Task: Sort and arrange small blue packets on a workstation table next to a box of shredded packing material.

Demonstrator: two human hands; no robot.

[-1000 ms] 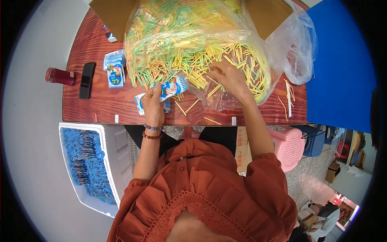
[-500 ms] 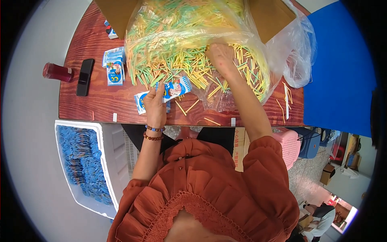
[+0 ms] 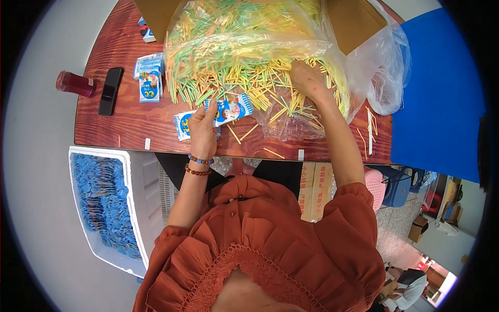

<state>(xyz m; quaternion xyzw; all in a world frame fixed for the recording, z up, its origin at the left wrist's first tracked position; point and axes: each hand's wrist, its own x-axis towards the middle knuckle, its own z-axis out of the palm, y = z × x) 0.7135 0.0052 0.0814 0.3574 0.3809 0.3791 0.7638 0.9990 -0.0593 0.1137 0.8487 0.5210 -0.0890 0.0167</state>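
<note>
My left hand (image 3: 202,129) is closed on a blue-and-white packet (image 3: 234,109), pinching its left end between thumb and fingers. A second such packet (image 3: 183,126) lies under that hand on the table. To the right, my right hand (image 3: 307,82) reaches into a heap of short, thin yellow, green and orange sticks (image 3: 244,78). Its fingers curl down; their tips, and anything they grip, are hidden. The heap spills from a large clear plastic bag (image 3: 270,41), whose loose film lies over the far part.
More packets (image 3: 150,86) are stacked at left, near a black phone (image 3: 110,91) and a red-filled jar (image 3: 75,83). A white foam box (image 3: 130,208) of blue packets stands below the table's left edge. Loose sticks (image 3: 248,132) lie by the front edge. Cardboard flaps (image 3: 356,23) flank the bag.
My right hand has moved to the right through the heap of sticks. My left hand keeps the packet, which has shifted slightly right and up in the picture.
</note>
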